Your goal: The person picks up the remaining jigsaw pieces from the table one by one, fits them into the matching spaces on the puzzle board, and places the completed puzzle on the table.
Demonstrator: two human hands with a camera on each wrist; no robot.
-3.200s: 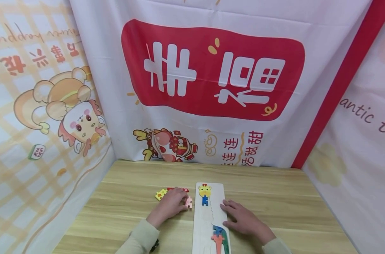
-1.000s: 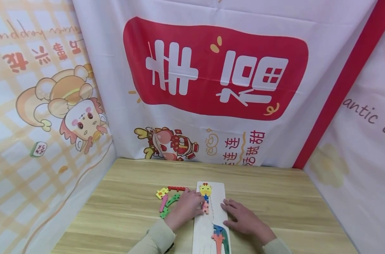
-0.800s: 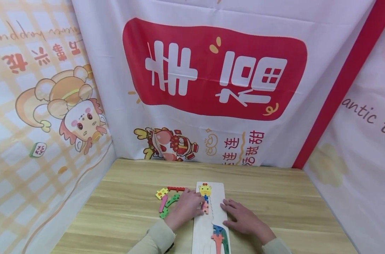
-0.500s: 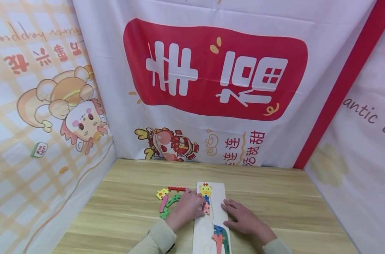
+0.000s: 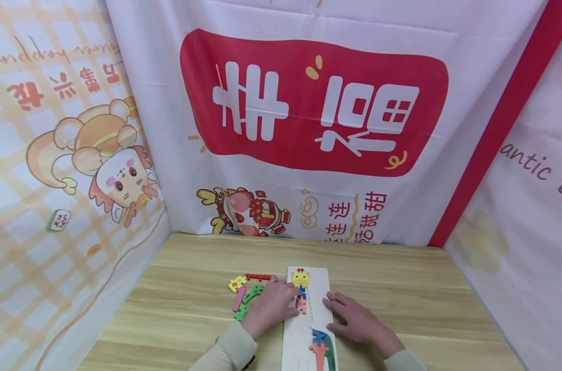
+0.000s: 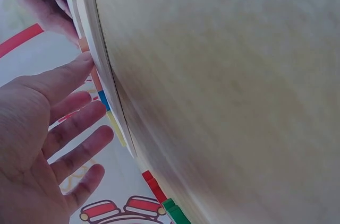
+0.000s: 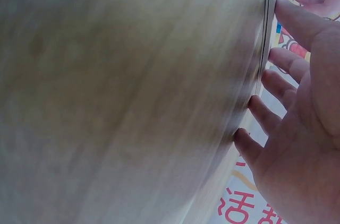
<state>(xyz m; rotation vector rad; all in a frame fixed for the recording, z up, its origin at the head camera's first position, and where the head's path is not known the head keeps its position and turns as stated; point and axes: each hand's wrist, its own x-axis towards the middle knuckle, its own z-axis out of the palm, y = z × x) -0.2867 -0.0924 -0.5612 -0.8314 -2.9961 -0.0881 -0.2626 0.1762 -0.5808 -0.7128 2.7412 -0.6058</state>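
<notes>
A pale wooden puzzle board point(image 5: 295, 337) lies lengthwise on the table. At its far end are a yellow giraffe-head piece point(image 5: 301, 278), a small blue piece point(image 5: 302, 291) and a pink puzzle piece point(image 5: 301, 307) in a column. My left hand point(image 5: 273, 304) reaches over the board's left side, its thumb and index fingertip touching the pink and blue pieces; in the left wrist view the fingers point(image 6: 79, 128) are loosely extended. My right hand point(image 5: 355, 319) rests at the board's right edge, fingers spread, with the thumb point(image 7: 297, 19) against the edge.
Left of the board lie loose puzzle pieces: yellow point(image 5: 237, 283), red point(image 5: 258, 276), magenta point(image 5: 239, 299) and green point(image 5: 253, 292). Orange point(image 5: 319, 354), blue point(image 5: 320, 337) and dark green point(image 5: 329, 353) pieces sit at the board's near end. Printed cloths hang behind the table.
Since the earliest frame my left hand has carried the pink piece rightward from the loose pieces onto the board, below the blue one. Its index finger shifts slightly lately. My right hand stays put.
</notes>
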